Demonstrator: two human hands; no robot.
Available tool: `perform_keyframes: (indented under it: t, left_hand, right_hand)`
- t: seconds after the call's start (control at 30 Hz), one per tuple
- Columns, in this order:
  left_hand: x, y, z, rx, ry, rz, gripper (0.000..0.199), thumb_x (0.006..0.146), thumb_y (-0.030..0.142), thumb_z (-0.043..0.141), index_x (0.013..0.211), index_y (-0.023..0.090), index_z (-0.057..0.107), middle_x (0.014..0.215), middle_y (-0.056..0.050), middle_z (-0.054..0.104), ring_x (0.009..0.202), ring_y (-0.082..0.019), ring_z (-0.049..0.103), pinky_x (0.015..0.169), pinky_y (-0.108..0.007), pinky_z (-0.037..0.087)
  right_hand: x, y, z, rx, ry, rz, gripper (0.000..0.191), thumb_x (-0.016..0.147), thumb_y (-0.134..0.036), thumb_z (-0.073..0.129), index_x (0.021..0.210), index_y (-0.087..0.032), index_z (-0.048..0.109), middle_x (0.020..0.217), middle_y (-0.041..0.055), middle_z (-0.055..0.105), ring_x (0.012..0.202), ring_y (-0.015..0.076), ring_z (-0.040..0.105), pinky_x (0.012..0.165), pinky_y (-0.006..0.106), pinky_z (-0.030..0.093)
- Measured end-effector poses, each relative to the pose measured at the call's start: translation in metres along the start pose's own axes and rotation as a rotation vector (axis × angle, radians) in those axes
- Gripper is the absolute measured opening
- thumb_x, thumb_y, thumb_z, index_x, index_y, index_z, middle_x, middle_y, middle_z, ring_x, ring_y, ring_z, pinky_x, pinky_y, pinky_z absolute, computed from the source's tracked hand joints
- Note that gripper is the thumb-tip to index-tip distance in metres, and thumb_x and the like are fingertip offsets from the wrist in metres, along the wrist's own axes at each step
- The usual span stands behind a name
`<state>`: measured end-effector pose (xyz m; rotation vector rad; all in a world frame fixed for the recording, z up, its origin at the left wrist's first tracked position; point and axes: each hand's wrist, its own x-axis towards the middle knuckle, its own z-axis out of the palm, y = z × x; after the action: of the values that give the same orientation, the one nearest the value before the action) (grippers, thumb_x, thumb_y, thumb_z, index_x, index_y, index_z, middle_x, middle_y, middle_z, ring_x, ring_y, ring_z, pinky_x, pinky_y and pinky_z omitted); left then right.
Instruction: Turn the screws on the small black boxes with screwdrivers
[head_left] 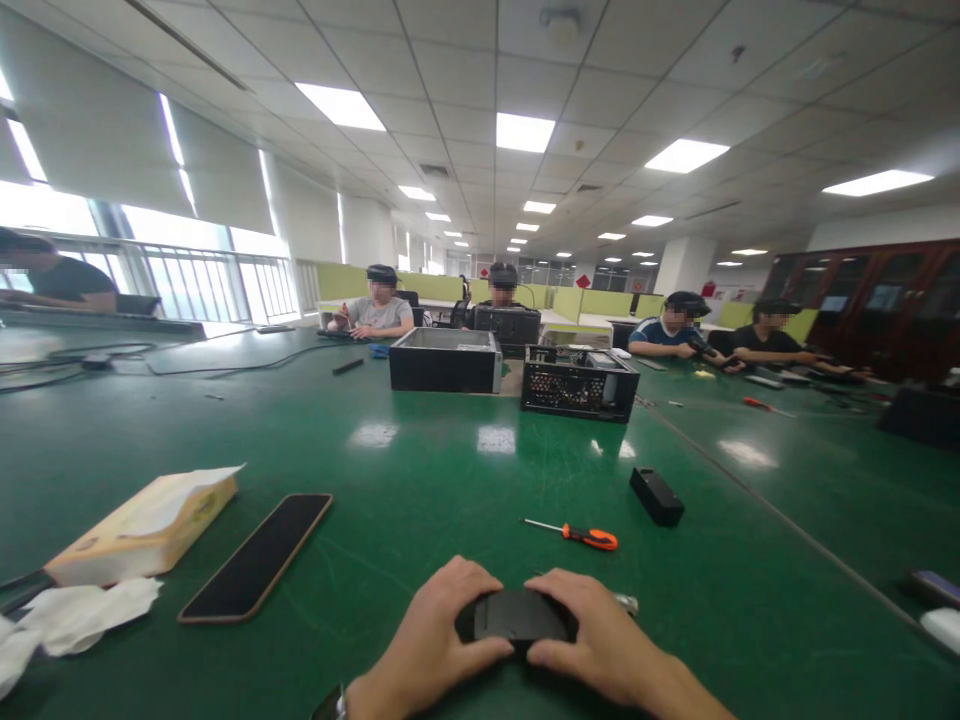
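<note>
Both my hands are closed around a small black plastic box-shaped device (517, 617) low over the green table (420, 500). My left hand (439, 632) grips its left end, and my right hand (600, 630) grips its right end, with both thumbs along the near edge. The fingers cover the ends of the device. A small shiny metal piece (627, 604) shows partly behind my right hand. Beyond the hands lies an orange-and-black screwdriver (589, 537), its tip pointing left. Farther right sits a black oblong block (657, 496).
At left are a phone (259, 560), a tissue pack (150, 525) and crumpled tissue (86, 615). Across the table stand a black metal case (442, 368) and an opened computer chassis (577, 385). Several people sit around the far side. Cables (97, 362) lie far left; another screwdriver (759, 404) lies far right.
</note>
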<state>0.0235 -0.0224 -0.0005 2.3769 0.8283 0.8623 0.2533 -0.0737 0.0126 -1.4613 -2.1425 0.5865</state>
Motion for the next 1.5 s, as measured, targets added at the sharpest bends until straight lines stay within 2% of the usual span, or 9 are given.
perform_keyframes:
  t: [0.27,0.43,0.53,0.6,0.73,0.87,1.07,1.23,1.5]
  left_hand:
    - [-0.002,-0.006,0.000,0.045,0.024,-0.021,0.056,0.067,0.045,0.086,0.114,0.020,0.069,0.104,-0.010,0.069,0.095,-0.030,0.062,0.086,-0.042,0.051]
    - [-0.004,-0.013,-0.006,0.074,0.208,-0.002,0.039,0.088,0.043,0.067,0.121,0.022,0.063,0.113,-0.011,0.066,0.104,-0.029,0.060,0.091,-0.045,0.050]
    - [-0.005,-0.012,-0.008,0.129,0.171,0.028,0.035,0.089,0.041,0.066,0.118,0.021,0.064,0.108,-0.010,0.068,0.099,-0.029,0.062,0.087,-0.045,0.051]
    - [-0.006,-0.009,-0.007,0.150,0.122,0.053,0.034,0.088,0.038,0.068,0.117,0.021,0.065,0.106,-0.010,0.068,0.096,-0.029,0.062,0.085,-0.045,0.051]
    - [-0.005,-0.005,-0.003,0.146,0.101,0.093,0.026,0.090,0.035,0.065,0.111,0.020,0.066,0.100,-0.009,0.069,0.091,-0.027,0.063,0.083,-0.042,0.051]
    - [-0.004,-0.007,-0.002,0.117,0.107,0.127,0.018,0.093,0.032,0.061,0.105,0.020,0.067,0.091,-0.007,0.070,0.084,-0.024,0.062,0.077,-0.037,0.050]
    - [-0.005,-0.009,-0.003,0.119,0.112,0.157,0.016,0.093,0.029,0.061,0.104,0.020,0.067,0.090,-0.006,0.070,0.083,-0.023,0.061,0.075,-0.035,0.049]
    - [-0.004,-0.005,-0.002,0.129,0.097,0.154,0.017,0.093,0.030,0.060,0.104,0.021,0.068,0.090,-0.006,0.070,0.083,-0.023,0.060,0.076,-0.035,0.048]
    - [-0.003,-0.003,-0.002,0.136,0.079,0.155,0.018,0.093,0.031,0.059,0.103,0.020,0.068,0.088,-0.006,0.069,0.082,-0.023,0.060,0.076,-0.037,0.048]
  right_hand:
    - [0.001,0.002,0.004,0.073,0.080,-0.018,0.044,0.068,-0.037,0.083,0.108,-0.022,0.072,0.103,0.0058,0.072,0.096,0.0258,0.065,0.089,0.034,0.048]
    - [-0.004,0.043,-0.031,0.090,0.312,0.020,0.044,0.075,-0.050,0.072,0.109,-0.021,0.072,0.109,0.0085,0.072,0.100,0.0289,0.065,0.088,0.037,0.050]
    - [-0.016,0.097,-0.073,0.109,0.660,0.275,0.064,0.079,-0.064,0.057,0.119,-0.014,0.066,0.104,0.0129,0.073,0.088,0.0299,0.069,0.078,0.037,0.055]
    - [-0.029,0.134,-0.102,0.006,0.815,0.634,0.075,0.077,-0.072,0.051,0.126,-0.016,0.062,0.090,0.0097,0.075,0.076,0.0283,0.071,0.070,0.035,0.056]
    - [-0.055,0.185,-0.134,-0.146,0.860,0.925,0.081,0.078,-0.071,0.047,0.123,-0.006,0.064,0.092,0.0228,0.074,0.093,0.0434,0.068,0.076,0.049,0.053]
    - [-0.064,0.202,-0.131,-0.242,0.788,1.052,0.076,0.075,-0.068,0.050,0.120,-0.009,0.069,0.110,0.0272,0.070,0.102,0.0491,0.064,0.075,0.053,0.053]
    - [-0.060,0.203,-0.120,-0.392,0.732,1.055,0.071,0.075,-0.069,0.050,0.123,-0.019,0.066,0.108,0.0217,0.072,0.091,0.0436,0.067,0.067,0.053,0.053]
    - [-0.041,0.193,-0.112,-0.606,0.783,0.884,0.070,0.083,-0.064,0.044,0.129,-0.014,0.060,0.128,0.0216,0.061,0.112,0.0463,0.052,0.084,0.058,0.044]
    - [0.007,0.185,-0.080,-0.689,0.836,0.610,0.048,0.078,-0.057,0.057,0.089,-0.013,0.074,0.129,0.0222,0.057,0.123,0.0433,0.037,0.099,0.061,0.025]
